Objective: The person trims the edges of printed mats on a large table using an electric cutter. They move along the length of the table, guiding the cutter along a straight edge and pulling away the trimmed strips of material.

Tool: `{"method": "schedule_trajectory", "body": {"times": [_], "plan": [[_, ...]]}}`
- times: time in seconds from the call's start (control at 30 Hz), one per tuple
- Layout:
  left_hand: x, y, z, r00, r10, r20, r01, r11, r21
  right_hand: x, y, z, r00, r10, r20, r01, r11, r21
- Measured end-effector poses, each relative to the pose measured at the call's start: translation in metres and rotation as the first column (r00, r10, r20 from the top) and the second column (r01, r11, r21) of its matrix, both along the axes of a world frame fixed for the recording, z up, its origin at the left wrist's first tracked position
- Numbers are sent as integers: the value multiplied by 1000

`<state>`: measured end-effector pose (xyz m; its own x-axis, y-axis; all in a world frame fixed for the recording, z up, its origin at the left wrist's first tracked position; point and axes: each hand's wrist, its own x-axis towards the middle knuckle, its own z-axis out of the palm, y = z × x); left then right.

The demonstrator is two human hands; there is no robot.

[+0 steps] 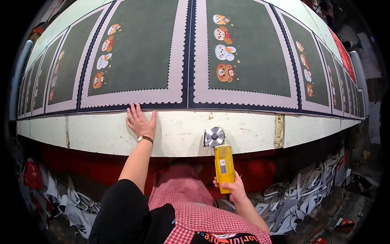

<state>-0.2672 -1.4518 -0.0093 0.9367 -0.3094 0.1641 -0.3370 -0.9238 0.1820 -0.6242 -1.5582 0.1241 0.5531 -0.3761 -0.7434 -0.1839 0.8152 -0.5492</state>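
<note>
A long printed sheet of mats [239, 91] lies across the table, its dark green panels framed in pale scalloped borders with cartoon animals and dark bands between them. My left hand [141, 123] rests flat with fingers spread, its fingertips at the sheet's near edge and its palm over the bare tabletop. In my right hand [235, 188] is a yellow electric rotary cutter [224, 166], gripped by its body. The cutter's round metal blade [215, 136] is over the white table near its front edge, apart from the sheet. Whether the blade spins cannot be told.
The white table [178, 130] curves across the view, with a worn seam [278, 130] right of the cutter. Heaps of pale offcut strips [290, 199] lie on the floor at right, and more strips [77, 205] at left. A red sheet [340, 53] lies at the far right.
</note>
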Motion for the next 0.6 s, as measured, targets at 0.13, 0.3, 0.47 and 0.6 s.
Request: {"method": "schedule_trajectory", "body": {"times": [0.13, 0.3, 0.47, 0.6], "plan": [[0, 4, 1, 1000, 2, 3, -2, 1000, 19, 23, 20, -3, 999, 13, -48, -14, 999, -29], [2, 2, 0, 998, -44, -35, 44, 999, 15, 53, 34, 1, 993, 1, -120, -15, 994, -112], [11, 8, -1, 972, -233, -9, 233, 972, -28, 86, 48, 10, 977, -34, -211, -27, 960, -279], [51, -5, 27, 776, -629, -45, 618, 772, -147, 92, 55, -1, 929, -28, -369, -158, 871, -465]]}}
